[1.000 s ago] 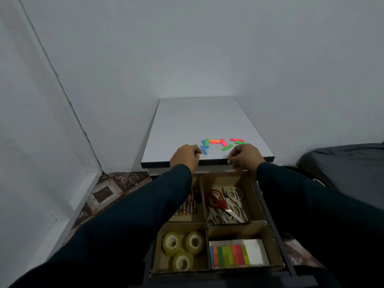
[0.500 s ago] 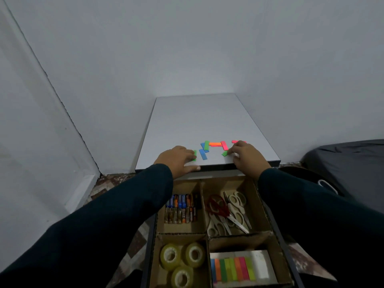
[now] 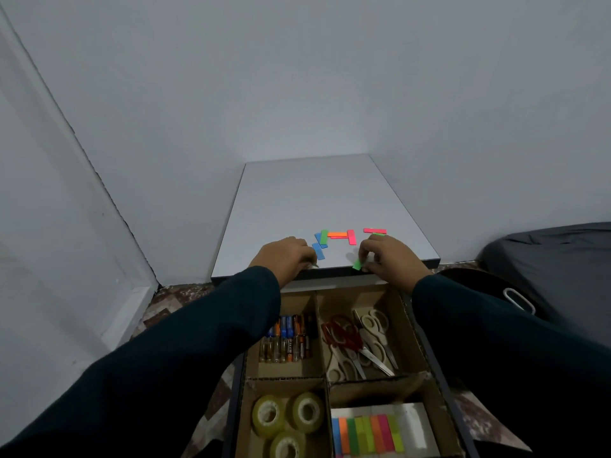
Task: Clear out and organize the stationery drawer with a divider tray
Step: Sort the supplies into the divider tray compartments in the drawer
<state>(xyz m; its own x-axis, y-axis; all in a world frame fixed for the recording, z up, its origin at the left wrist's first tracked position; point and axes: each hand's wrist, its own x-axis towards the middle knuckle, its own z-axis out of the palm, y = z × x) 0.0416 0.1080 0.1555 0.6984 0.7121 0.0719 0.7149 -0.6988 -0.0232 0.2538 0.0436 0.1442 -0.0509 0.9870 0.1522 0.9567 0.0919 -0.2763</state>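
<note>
The cardboard divider tray (image 3: 325, 380) sits in the open drawer (image 3: 429, 355) below the front edge of the white table (image 3: 317, 200). Its far-left compartment holds batteries (image 3: 287, 338), the far-right one several scissors (image 3: 358, 342), the near-left one three tape rolls (image 3: 287, 421), and the near-right one a pad of coloured sticky flags (image 3: 370, 431).

On the table near its front edge lie loose flags (image 3: 337, 238) in blue, green, orange and pink. The right hand (image 3: 386, 256) rests knuckles-up at the edge, fingers curled, its fingertips pinching a green flag (image 3: 357, 264) right at the table's lip. The left hand (image 3: 286, 256) lies beside a blue flag (image 3: 318, 251), fingers curled down over the table edge; whether it holds anything cannot be told. Both forearms, in dark sleeves (image 3: 198, 342), reach forward over the drawer's two sides.

A dark bag (image 3: 545, 259) sits to the right, and patterned floor (image 3: 172, 302) shows on the left.
</note>
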